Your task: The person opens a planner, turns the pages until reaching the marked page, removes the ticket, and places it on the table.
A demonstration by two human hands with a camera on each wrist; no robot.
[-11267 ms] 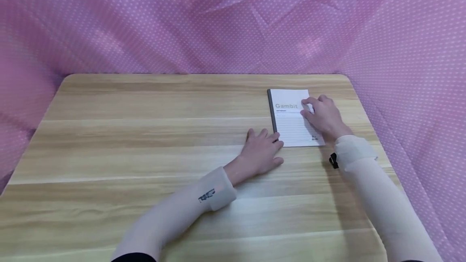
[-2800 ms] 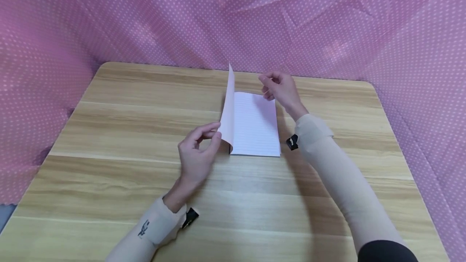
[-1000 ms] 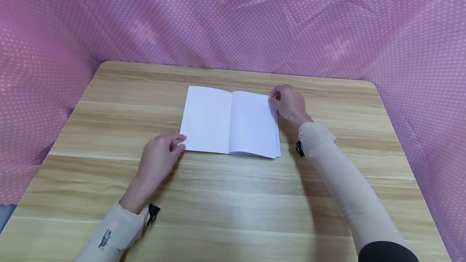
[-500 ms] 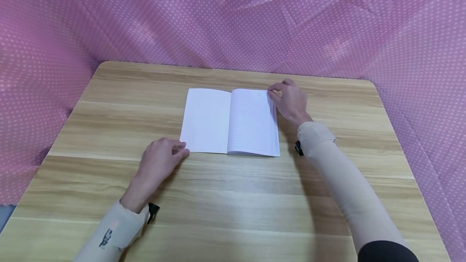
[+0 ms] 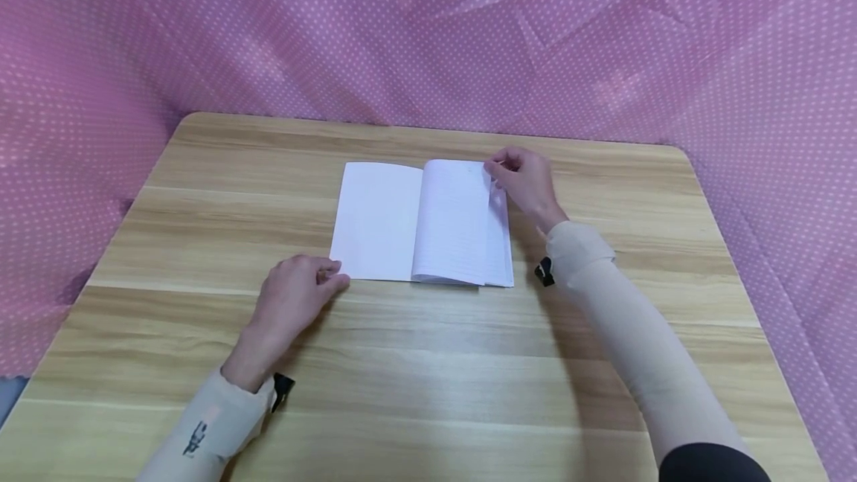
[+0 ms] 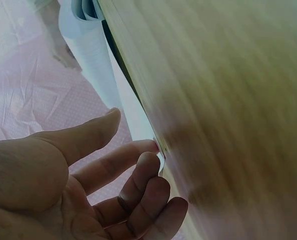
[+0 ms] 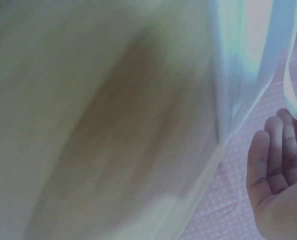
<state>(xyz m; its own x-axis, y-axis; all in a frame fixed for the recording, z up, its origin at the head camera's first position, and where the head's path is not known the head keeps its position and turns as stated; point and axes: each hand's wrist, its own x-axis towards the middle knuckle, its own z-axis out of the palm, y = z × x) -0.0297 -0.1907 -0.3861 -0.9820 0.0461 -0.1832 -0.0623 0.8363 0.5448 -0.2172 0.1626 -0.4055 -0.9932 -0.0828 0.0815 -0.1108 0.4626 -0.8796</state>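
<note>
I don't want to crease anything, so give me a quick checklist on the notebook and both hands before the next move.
1. Notebook open on the wooden table: ok.
2. Lined page pinched by the right hand at its far right corner: ok.
3. Left-hand page pinched by the left hand: not ok; the hand is at its near left corner, but thumb and fingertips stand apart.
4. Lined page turned across to the left: not ok; it is on the right half, bowed up.
5. Only a single sheet lifted: cannot tell.
</note>
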